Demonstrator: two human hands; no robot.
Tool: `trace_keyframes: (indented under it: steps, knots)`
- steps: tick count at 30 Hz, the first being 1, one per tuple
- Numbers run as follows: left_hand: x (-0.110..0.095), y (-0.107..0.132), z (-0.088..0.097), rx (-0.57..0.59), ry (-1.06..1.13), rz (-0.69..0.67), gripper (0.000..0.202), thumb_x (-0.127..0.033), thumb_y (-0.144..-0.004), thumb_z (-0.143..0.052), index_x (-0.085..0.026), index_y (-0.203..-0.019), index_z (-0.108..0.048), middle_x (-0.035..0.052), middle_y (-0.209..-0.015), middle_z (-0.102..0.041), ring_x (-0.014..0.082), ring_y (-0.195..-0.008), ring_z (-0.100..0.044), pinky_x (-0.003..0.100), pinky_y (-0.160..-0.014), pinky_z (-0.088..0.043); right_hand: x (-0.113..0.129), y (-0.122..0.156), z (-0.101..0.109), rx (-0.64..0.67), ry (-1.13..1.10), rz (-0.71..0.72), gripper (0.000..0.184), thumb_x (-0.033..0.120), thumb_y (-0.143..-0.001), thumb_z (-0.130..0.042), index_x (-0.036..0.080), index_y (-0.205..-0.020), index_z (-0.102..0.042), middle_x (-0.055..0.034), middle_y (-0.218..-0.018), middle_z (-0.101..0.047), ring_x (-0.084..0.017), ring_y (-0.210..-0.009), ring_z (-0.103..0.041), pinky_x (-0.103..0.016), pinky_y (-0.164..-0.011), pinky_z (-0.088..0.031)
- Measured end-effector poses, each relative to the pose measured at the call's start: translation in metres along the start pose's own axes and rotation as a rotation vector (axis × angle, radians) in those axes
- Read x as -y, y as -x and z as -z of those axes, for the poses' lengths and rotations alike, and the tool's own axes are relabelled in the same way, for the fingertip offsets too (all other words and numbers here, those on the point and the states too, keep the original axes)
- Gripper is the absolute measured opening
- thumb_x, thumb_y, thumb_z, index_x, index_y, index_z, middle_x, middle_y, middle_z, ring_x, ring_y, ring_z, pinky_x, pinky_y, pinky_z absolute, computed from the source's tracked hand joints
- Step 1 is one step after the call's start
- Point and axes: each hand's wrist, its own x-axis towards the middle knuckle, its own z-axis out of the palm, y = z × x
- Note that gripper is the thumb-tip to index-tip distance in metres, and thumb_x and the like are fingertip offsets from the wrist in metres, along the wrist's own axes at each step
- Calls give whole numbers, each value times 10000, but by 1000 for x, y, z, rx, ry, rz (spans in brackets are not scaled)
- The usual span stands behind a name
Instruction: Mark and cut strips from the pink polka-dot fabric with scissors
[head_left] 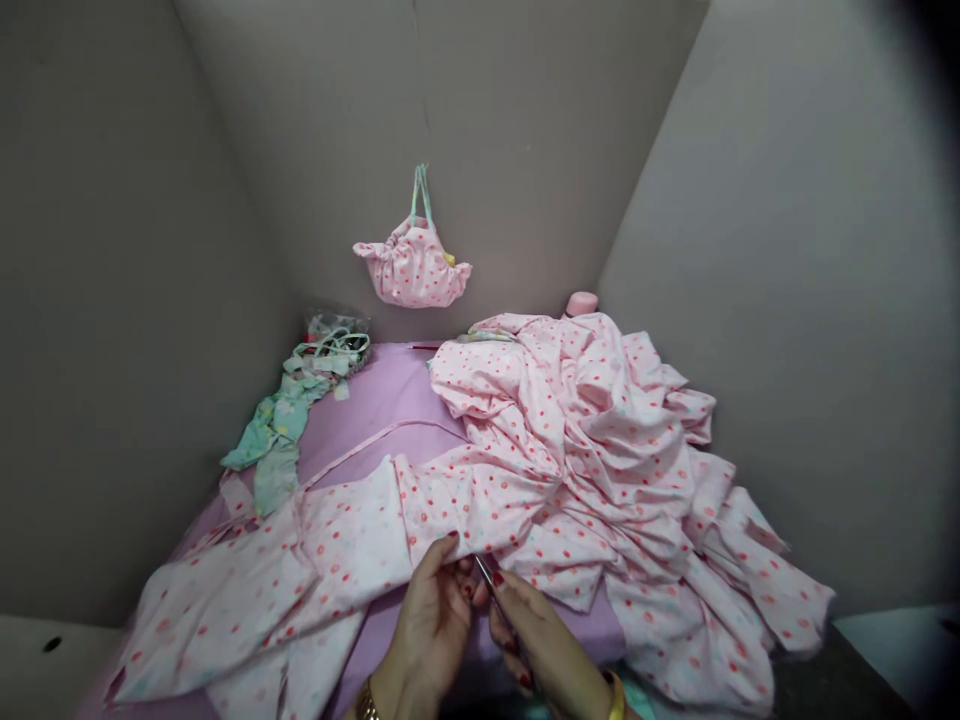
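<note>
A large piece of pink fabric with red dots point(337, 545) lies in front of me. Its near edge is pinched between the thumb and fingers of my left hand point(439, 620). My right hand point(536, 630) is closed round a slim, dark, pen-like tool with a shiny metal tip point(486, 575). The tip touches or almost touches the fabric edge beside my left fingertips. Exactly what kind of tool it is, I cannot tell. My fingers partly cover the edge there.
A purple cloth point(390, 385) covers the surface below. More dotted fabric is heaped at right point(600, 420). Green printed cloth point(277, 430) and a clear plastic bag point(337, 330) lie at left. A dotted pouch point(416, 270) hangs on the back wall; a pink round object point(582, 303) stands behind the heap.
</note>
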Motion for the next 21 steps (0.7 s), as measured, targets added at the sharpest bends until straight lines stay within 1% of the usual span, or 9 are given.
trace_keyframes:
  steps: [4,6,7,9,11,14,16,18,21]
  knots:
    - [-8,-4,-6,62,25,70,139,-204,-855,-483,-154,-726,-496,-10,-496,-541,110,-387,-500,215,-386,-414,2,1,1,-27,-24,33,537,738,-703,-423,210,-792,-387,113,-519,-334,-11,-296,-201,-151,-290,-158]
    - [-9,-6,-6,71,53,53,109,-175,-852,-490,-154,-745,-496,-13,-507,-550,97,-389,-501,181,-365,-384,3,3,3,-82,31,105,499,699,-750,-404,203,-806,-429,91,-531,-371,-34,-325,-278,-164,-313,-222]
    - [-10,-7,-6,62,67,39,100,-145,-845,-495,-157,-745,-490,-19,-510,-549,87,-387,-496,162,-355,-364,5,5,4,-122,98,180,456,649,-779,-423,198,-834,-461,61,-573,-441,-60,-387,-391,-176,-360,-310]
    - [-9,-9,-4,27,77,36,119,-86,-830,-498,-156,-736,-475,-24,-511,-543,67,-383,-483,131,-337,-326,14,6,8,-201,294,361,334,507,-815,-495,193,-929,-508,-23,-771,-582,-138,-679,-578,-224,-583,-455]
    - [-8,-11,-3,14,73,47,137,-60,-827,-489,-149,-726,-466,-33,-498,-519,50,-367,-455,119,-330,-312,31,4,12,-277,528,485,266,378,-825,-527,190,-1014,-518,-66,-920,-621,-186,-870,-591,-265,-740,-455]
    - [-4,-13,-1,0,60,45,183,-9,-820,-460,-148,-700,-450,-65,-460,-451,30,-343,-409,113,-338,-324,72,-16,15,-372,882,580,280,290,-859,-460,176,-1109,-512,-68,-861,-654,-193,-770,-610,-280,-700,-445]
    - [-1,-13,-1,-10,48,39,215,3,-820,-441,-155,-674,-432,-78,-444,-411,28,-335,-389,115,-345,-336,103,-40,11,-335,1139,618,294,237,-872,-424,179,-1146,-516,-79,-952,-662,-201,-851,-611,-281,-747,-430]
    - [2,-13,-1,-17,38,36,229,-5,-828,-428,-158,-658,-422,-79,-437,-393,30,-334,-383,117,-346,-339,127,-72,2,-204,1429,557,288,183,-883,-377,181,-1112,-552,-90,-1046,-644,-209,-960,-587,-285,-796,-414]
    - [5,-12,0,-26,37,23,238,0,-830,-411,-153,-648,-421,-75,-435,-388,29,-338,-383,117,-357,-349,142,-120,-16,-62,1567,492,251,165,-864,-428,153,-1035,-611,-114,-1060,-640,-222,-984,-584,-298,-796,-427]
